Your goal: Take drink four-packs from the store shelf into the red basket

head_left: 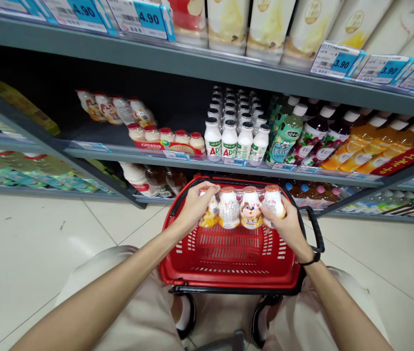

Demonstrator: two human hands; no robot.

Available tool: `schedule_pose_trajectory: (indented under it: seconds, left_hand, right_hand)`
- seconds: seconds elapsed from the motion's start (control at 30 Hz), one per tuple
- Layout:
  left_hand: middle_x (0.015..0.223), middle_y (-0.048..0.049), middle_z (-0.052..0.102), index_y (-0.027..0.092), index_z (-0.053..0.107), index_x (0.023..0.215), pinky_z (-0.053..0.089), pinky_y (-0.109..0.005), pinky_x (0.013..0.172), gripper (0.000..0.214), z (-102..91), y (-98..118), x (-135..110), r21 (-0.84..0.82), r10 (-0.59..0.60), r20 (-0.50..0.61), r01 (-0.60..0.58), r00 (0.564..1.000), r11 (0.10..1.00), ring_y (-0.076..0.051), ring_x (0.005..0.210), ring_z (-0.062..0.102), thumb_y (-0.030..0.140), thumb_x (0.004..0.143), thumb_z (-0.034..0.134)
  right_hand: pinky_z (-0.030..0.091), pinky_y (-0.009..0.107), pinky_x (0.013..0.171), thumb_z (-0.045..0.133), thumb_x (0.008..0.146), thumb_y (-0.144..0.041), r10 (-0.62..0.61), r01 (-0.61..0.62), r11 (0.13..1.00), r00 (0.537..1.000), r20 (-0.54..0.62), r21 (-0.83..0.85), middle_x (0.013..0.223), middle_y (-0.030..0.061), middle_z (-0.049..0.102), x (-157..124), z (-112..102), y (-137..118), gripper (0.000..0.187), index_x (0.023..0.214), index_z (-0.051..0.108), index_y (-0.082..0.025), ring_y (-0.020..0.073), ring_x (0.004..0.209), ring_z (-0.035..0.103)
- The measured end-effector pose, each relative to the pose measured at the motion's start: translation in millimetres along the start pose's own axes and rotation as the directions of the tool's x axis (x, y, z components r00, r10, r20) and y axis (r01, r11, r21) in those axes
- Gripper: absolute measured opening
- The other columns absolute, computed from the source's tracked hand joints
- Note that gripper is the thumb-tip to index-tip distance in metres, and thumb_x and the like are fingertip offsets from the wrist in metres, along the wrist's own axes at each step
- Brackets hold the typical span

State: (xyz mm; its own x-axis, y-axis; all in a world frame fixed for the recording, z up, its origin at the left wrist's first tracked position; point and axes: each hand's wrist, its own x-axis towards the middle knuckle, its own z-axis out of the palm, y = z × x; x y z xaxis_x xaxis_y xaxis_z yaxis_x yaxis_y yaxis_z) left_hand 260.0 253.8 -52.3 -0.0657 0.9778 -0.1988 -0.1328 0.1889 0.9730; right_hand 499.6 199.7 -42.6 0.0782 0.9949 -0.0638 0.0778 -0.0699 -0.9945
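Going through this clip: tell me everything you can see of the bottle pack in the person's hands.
The bottle pack is four plump white plastic bottles with orange caps, side by side, bound in clear film, with yellow cartoon labels. The left hand and right hand grip its ends, holding it upright over the red basket; whether it touches the basket is unclear.

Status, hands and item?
Left hand, right hand gripping shrink-wrapped pack of four white-bottled drinks. Pack over red plastic shopping basket. Black basket handle beside right hand.
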Motion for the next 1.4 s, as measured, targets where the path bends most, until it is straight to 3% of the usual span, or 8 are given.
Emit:
schedule_pose_trajectory:
  seconds: [0.23,0.43,0.63,0.8,0.97,1.13,1.23,1.4]
  left_hand:
    - [0.062,0.0028,0.059,0.016,0.066,0.076,0.037,-0.021,0.050,0.032,-0.6,2,-1,0.022,-0.008,-0.005,0.008,1.000,1.000,-0.011,0.053,0.050,0.045,0.068,0.077]
    - [0.068,0.0013,0.064,0.015,0.069,0.079,0.040,-0.021,0.052,0.041,-2.3,1,0,-0.022,-0.054,0.022,0.054,0.998,0.998,-0.012,0.057,0.054,0.048,0.061,0.085]
    - [0.079,-0.0001,0.066,0.015,0.071,0.089,0.045,-0.021,0.062,0.037,-9.5,-1,2,0.033,0.033,0.133,-0.037,0.991,0.999,-0.012,0.070,0.059,0.041,0.067,0.085]
    - [0.097,-0.0041,0.070,0.015,0.069,0.112,0.049,-0.024,0.070,0.056,-9.4,9,-3,0.047,0.083,0.202,-0.094,0.976,0.994,-0.016,0.081,0.062,0.040,0.065,0.087]
    - [0.132,-0.0102,0.062,0.018,0.051,0.143,0.049,-0.028,0.090,0.077,-6.3,19,-13,0.039,0.216,0.289,-0.236,0.933,0.971,-0.021,0.109,0.061,0.039,0.075,0.081]
    - [0.130,-0.0101,0.059,0.021,0.043,0.147,0.051,-0.030,0.085,0.080,-4.6,13,-17,0.145,0.260,0.387,-0.337,0.884,0.930,-0.021,0.102,0.062,0.038,0.077,0.080]
    - [0.127,-0.0088,0.058,0.022,0.047,0.140,0.050,-0.031,0.088,0.070,-3.6,6,-17,0.198,0.303,0.381,-0.397,0.873,0.896,-0.022,0.103,0.061,0.040,0.079,0.077]
    - [0.122,-0.0069,0.059,0.022,0.047,0.137,0.049,-0.031,0.085,0.066,-3.8,6,-18,0.253,0.292,0.381,-0.402,0.877,0.880,-0.020,0.097,0.061,0.039,0.080,0.075]
  right_hand:
    - [0.056,0.025,0.043,0.087,0.069,-0.042,0.049,-0.049,0.999,0.998,0.033,0.006,0.076,-0.0006,0.066,2,-2,4,0.049,0.101,0.059,-0.017,0.0137,0.053,0.061]
    - [0.051,0.024,0.036,0.087,0.068,-0.047,0.054,-0.054,0.998,0.998,-0.021,0.009,0.073,0.0003,0.066,2,0,1,0.050,0.097,0.061,-0.016,0.0131,0.047,0.058]
    - [0.049,0.025,0.033,0.089,0.064,-0.050,0.116,-0.111,0.991,0.991,-0.064,0.077,0.070,0.0006,0.066,4,2,5,0.053,0.096,0.062,-0.016,0.0145,0.046,0.057]
    - [0.041,0.022,0.028,0.087,0.068,-0.051,0.137,-0.119,0.982,0.983,-0.124,0.148,0.065,-0.0017,0.062,6,-4,2,0.050,0.095,0.062,-0.016,0.0115,0.041,0.050]
    - [0.037,0.021,0.028,0.087,0.067,-0.052,0.162,-0.121,0.965,0.973,-0.163,0.232,0.060,-0.0036,0.058,7,-10,-7,0.050,0.088,0.059,-0.016,0.0098,0.039,0.046]
    - [0.046,0.019,0.043,0.085,0.071,-0.051,0.028,-0.016,0.997,0.987,-0.156,0.079,0.072,-0.0006,0.065,8,-24,-10,0.048,0.096,0.063,-0.015,0.0086,0.050,0.053]
    - [0.045,0.020,0.043,0.083,0.073,-0.052,-0.039,0.033,0.998,0.991,-0.126,-0.052,0.073,-0.0004,0.064,8,-31,-9,0.049,0.099,0.064,-0.015,0.0090,0.050,0.052]
    - [0.044,0.021,0.043,0.080,0.075,-0.055,-0.052,0.040,0.993,0.992,-0.113,-0.110,0.072,-0.0002,0.063,7,-32,-6,0.049,0.098,0.062,-0.016,0.0107,0.051,0.053]
